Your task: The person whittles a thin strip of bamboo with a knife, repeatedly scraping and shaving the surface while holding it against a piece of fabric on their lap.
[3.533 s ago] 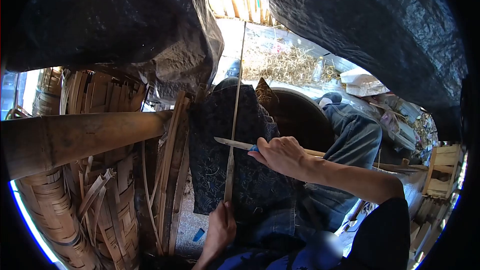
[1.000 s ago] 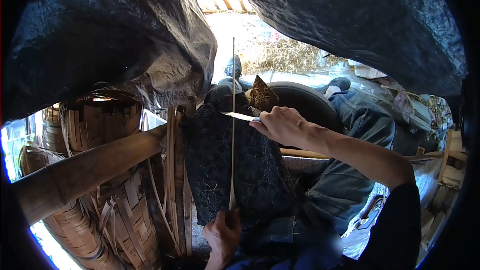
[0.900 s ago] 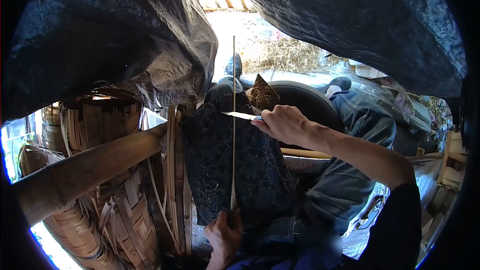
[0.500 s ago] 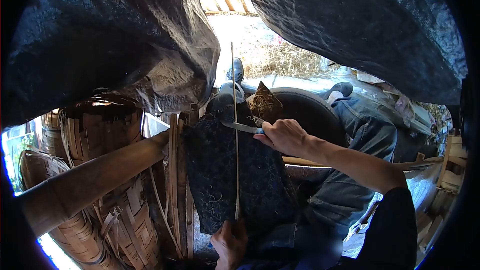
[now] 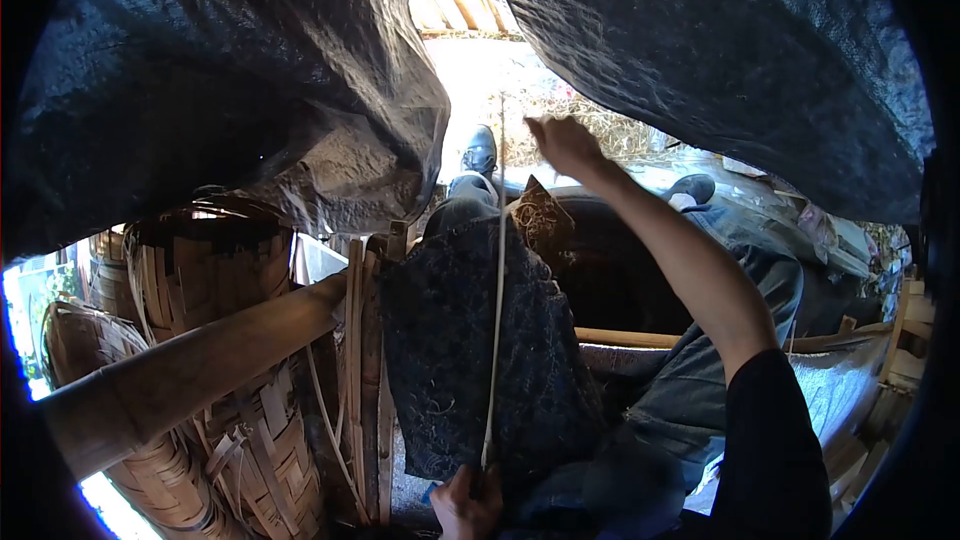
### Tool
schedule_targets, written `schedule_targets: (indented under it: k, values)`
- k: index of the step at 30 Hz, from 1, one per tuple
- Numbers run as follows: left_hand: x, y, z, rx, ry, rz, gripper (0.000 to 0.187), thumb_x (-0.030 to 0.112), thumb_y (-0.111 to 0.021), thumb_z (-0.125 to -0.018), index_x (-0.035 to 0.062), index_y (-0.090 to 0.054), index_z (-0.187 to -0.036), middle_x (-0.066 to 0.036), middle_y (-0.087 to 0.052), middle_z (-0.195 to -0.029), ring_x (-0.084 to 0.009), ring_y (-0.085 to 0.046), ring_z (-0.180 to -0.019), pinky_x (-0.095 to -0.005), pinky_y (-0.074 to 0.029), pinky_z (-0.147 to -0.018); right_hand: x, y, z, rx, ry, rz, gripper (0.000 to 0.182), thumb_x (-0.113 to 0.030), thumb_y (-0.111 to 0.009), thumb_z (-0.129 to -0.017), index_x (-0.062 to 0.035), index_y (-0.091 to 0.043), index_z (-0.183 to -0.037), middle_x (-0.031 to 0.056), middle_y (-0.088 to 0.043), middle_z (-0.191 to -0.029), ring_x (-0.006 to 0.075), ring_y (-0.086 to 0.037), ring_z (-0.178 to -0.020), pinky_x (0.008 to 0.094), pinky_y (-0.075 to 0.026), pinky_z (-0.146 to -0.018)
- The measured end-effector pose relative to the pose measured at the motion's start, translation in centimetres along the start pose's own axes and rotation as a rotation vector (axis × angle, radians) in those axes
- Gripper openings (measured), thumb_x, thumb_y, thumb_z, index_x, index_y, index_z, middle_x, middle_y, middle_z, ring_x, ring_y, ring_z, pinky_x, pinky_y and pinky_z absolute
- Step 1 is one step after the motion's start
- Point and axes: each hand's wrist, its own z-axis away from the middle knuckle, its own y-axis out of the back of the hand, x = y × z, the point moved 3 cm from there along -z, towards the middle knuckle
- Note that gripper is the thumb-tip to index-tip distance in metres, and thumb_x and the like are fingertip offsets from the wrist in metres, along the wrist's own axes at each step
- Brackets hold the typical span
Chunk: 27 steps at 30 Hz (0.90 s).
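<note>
A long, thin pale strip (image 5: 497, 320), looking like split bamboo, runs upright through the view over a dark patterned cloth (image 5: 440, 350) on my lap. My left hand (image 5: 467, 507) is closed round its near end at the bottom, with a small blue thing (image 5: 432, 492) showing beside the fingers. Out at the far end, my right hand (image 5: 567, 146) is closed, its fingertips just right of the strip against the bright ground. What it grips is lost in the glare, and no knife blade shows. Behind the strip stands a brown pointed piece (image 5: 542, 220) with fine curled shavings on it.
To the left, a thick bamboo pole (image 5: 200, 370) slants past woven bamboo baskets (image 5: 215, 275). Dark plastic sheeting (image 5: 700, 60) hangs overhead on both sides. A shoe (image 5: 479, 150) and straw (image 5: 620, 130) lie beyond, and my jeans-clad leg (image 5: 690, 380) is at right.
My right hand, seen earlier holding a blue-handled knife against the strip's middle, has moved away from me to the far end. My left hand stays at the near end.
</note>
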Motion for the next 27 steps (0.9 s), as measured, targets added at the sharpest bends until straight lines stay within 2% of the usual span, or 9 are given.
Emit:
schedule_targets:
  k: [2, 4, 6, 8, 9, 12, 15, 23, 27]
  values:
    - [0.8, 0.4, -1.3, -0.020, 0.025, -0.043, 0.034, 0.027, -0.064, -0.084, 0.0043, -0.049, -0.064, -0.015, -0.054, -0.055, -0.0273, -0.055, -0.047, -0.0401, -0.042, -0.046, -1.5, 2.4, 0.5, 0.315, 0.156, 0.015, 0.045, -0.037, -0.031, -0.101, 0.0001, -0.054, -0.090, 0.0147, -0.056, -0.055, 0.0259, -0.057, -0.045, 0.0429, -0.046, -0.044]
    - [1.8, 0.7, -2.0, 0.019, 0.079, 0.264, 0.036, 0.033, -0.062, -0.088, 0.0057, -0.051, -0.067, -0.008, -0.054, -0.054, -0.0189, -0.054, -0.048, -0.0356, -0.042, -0.044, -3.1, 3.5, 4.6, 0.059, 0.056, -0.254, 0.045, -0.038, -0.029, -0.101, -0.0009, -0.049, -0.085, 0.0124, -0.050, -0.052, 0.0212, -0.050, -0.041, 0.0410, -0.041, -0.043]
    - [1.2, 0.9, -2.6, -0.086, 0.146, 0.225, 0.034, 0.028, -0.062, -0.086, 0.0030, -0.052, -0.066, -0.011, -0.051, -0.052, -0.0173, -0.051, -0.046, -0.0336, -0.039, -0.043, -4.1, 2.8, 9.9, -0.091, 0.099, -0.347, 0.043, -0.036, -0.024, -0.102, -0.0047, -0.048, -0.085, 0.0018, -0.040, -0.050, 0.0096, -0.033, -0.034, 0.0316, -0.030, -0.032]
    - [0.2, 0.8, -3.0, -0.195, 0.209, 0.176, 0.032, 0.023, -0.063, -0.084, 0.0004, -0.053, -0.064, -0.014, -0.049, -0.049, -0.0157, -0.049, -0.043, -0.0316, -0.036, -0.043, -5.7, 3.2, 15.7, -0.093, 0.302, -0.377, 0.040, -0.034, -0.027, -0.102, -0.0067, -0.048, -0.080, -0.0013, -0.037, -0.047, 0.0047, -0.032, -0.033, 0.0253, -0.022, -0.025]
    - [-0.2, 0.7, -3.1, -0.245, 0.217, 0.198, 0.036, 0.027, -0.060, -0.087, -0.0007, -0.054, -0.064, -0.011, -0.048, -0.049, -0.0121, -0.045, -0.046, -0.0299, -0.034, -0.045, -6.0, 2.8, 17.8, -0.069, 0.382, -0.376, 0.038, -0.033, -0.035, -0.100, -0.0045, -0.049, -0.079, 0.0031, -0.043, -0.045, 0.0124, -0.043, -0.033, 0.0313, -0.032, -0.028]
    - [-1.7, 0.8, -3.3, -0.347, 0.241, 0.322, 0.044, 0.033, -0.055, -0.091, -0.0008, -0.055, -0.064, -0.005, -0.048, -0.050, -0.0076, -0.041, -0.050, -0.0272, -0.032, -0.047, -6.4, 1.2, 22.0, 0.025, 0.535, -0.231, 0.035, -0.031, -0.043, -0.098, -0.0018, -0.051, -0.081, 0.0102, -0.052, -0.049, 0.0243, -0.055, -0.038, 0.0387, -0.042, -0.036]
    - [-4.1, 0.4, -3.0, -0.431, 0.289, 0.497, 0.046, 0.037, -0.053, -0.093, 0.0015, -0.055, -0.063, 0.000, -0.049, -0.052, -0.0059, -0.041, -0.050, -0.0253, -0.032, -0.046, -6.1, 0.1, 21.5, -0.025, 0.468, -0.096, 0.034, -0.031, -0.047, -0.096, -0.0005, -0.052, -0.081, 0.0145, -0.054, -0.052, 0.0322, -0.059, -0.047, 0.0431, -0.047, -0.045]
    - [-7.4, -1.1, -1.8, -0.471, 0.353, 0.888, 0.046, 0.037, -0.049, -0.096, 0.0060, -0.054, -0.062, 0.001, -0.048, -0.052, -0.0068, -0.048, -0.047, -0.0225, -0.037, -0.045, -5.4, -2.0, 15.7, -0.050, 0.476, -0.044, 0.034, -0.031, -0.046, -0.097, -0.0004, -0.057, -0.087, 0.0144, -0.056, -0.052, 0.0292, -0.060, -0.047, 0.0418, -0.046, -0.044]
    - [-7.6, -1.4, -1.6, -0.551, 0.395, 1.114, 0.047, 0.038, -0.046, -0.097, 0.0065, -0.053, -0.063, 0.000, -0.049, -0.052, -0.0087, -0.047, -0.044, -0.0227, -0.037, -0.044, -4.7, -2.4, 11.0, 0.035, 0.314, -0.105, 0.035, -0.030, -0.044, -0.098, 0.0001, -0.056, -0.085, 0.0158, -0.055, -0.052, 0.0294, -0.058, -0.045, 0.0424, -0.044, -0.043]
